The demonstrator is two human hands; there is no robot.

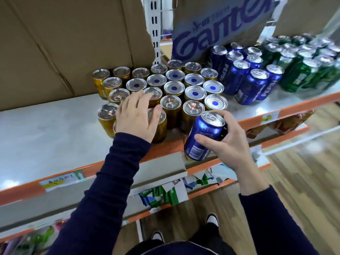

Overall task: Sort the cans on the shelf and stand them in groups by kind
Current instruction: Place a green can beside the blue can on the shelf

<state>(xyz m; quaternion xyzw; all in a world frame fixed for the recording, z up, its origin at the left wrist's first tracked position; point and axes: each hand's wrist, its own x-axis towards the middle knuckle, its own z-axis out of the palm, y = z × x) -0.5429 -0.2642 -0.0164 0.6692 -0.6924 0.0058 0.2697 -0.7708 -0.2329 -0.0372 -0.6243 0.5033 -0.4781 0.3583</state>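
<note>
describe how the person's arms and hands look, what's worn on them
Both arms are in long, close-fitting dark navy sleeves, the left sleeve and right sleeve ending near the wrists. The left hand and right hand are bare: no gloves, rings or watch show.

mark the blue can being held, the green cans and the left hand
blue can [202, 128]: head view, middle of its side wall
green cans [299, 78]: head view, side of the front can
left hand [137, 116]: head view, back of the hand

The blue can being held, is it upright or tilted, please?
Tilted: the right hand holds the blue can off the shelf, top leaning right.
</note>
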